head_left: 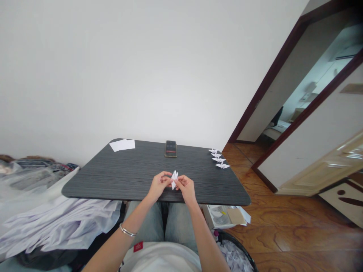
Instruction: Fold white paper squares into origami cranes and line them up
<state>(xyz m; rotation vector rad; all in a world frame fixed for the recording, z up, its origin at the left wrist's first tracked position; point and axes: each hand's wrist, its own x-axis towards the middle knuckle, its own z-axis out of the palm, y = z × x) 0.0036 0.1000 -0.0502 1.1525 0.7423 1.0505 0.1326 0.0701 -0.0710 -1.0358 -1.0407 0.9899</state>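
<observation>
A small folded piece of white paper (pixel 174 175), with pointed tips at its top and bottom, is held upright just above the near part of the dark table. My left hand (pixel 160 185) pinches its left side between thumb and fingers. On its right side, my right hand (pixel 185 186) grips it the same way, thumb in front. The fingertips hide part of the folds. Finished-looking white paper cranes (pixel 222 166) sit in a row along the table's right edge, apart from my hands.
White paper sheets (pixel 122 145) lie at the far left of the dark table (pixel 119 177). A phone (pixel 171 148) leans on a stand at the back middle. Below the right side are a white box (pixel 208 217) and a bin of paper scraps (pixel 234 255). White cloth (pixel 56 223) is piled at left.
</observation>
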